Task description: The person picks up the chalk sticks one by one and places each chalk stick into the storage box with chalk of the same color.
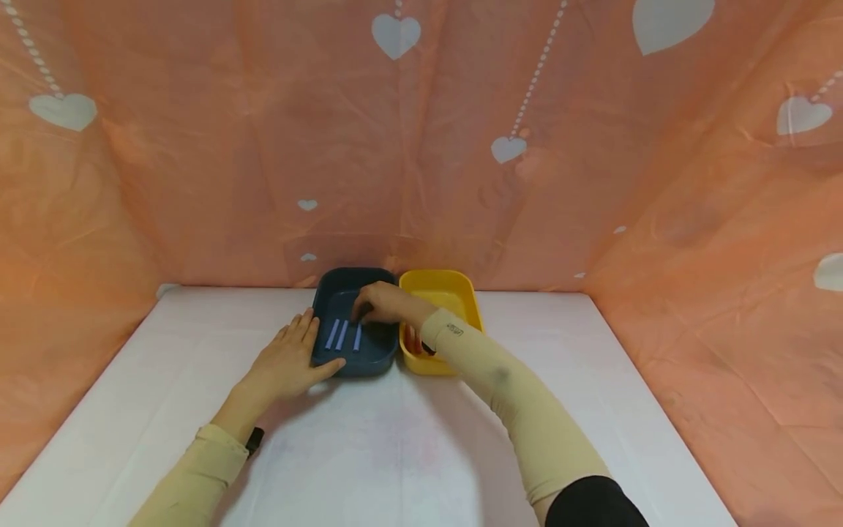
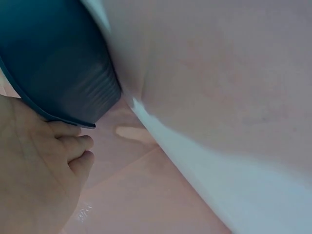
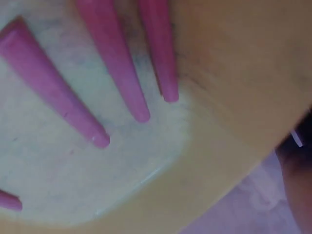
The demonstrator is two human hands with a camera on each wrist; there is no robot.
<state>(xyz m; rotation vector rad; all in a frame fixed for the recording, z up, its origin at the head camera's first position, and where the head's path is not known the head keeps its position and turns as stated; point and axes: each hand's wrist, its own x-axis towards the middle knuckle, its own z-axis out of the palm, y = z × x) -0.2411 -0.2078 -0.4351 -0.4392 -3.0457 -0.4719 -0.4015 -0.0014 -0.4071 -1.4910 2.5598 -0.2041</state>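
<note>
My left hand (image 1: 286, 366) lies along the left side of a dark blue tray (image 1: 378, 366), its fingers extended and its thumb over the near rim. In the left wrist view, that hand's fingers are beside the tray's wall. Inside the tray lie lilac sticks (image 1: 340, 335), three of them showing. My right hand (image 1: 382, 304) reaches over the tray from the right with bent fingers pointing down, close above the far end of the rightmost stick. Its fingertips are mostly hidden, so I cannot tell whether they pinch anything.
Touching the blue tray on its right is a yellow tray (image 1: 474, 307), partly covered by my right forearm. Several pinkish-red sticks (image 3: 53, 87) lie in it, seen close in the right wrist view. Both trays stand near the back of the white table (image 1: 375, 461), before an orange curtain (image 1: 263, 146).
</note>
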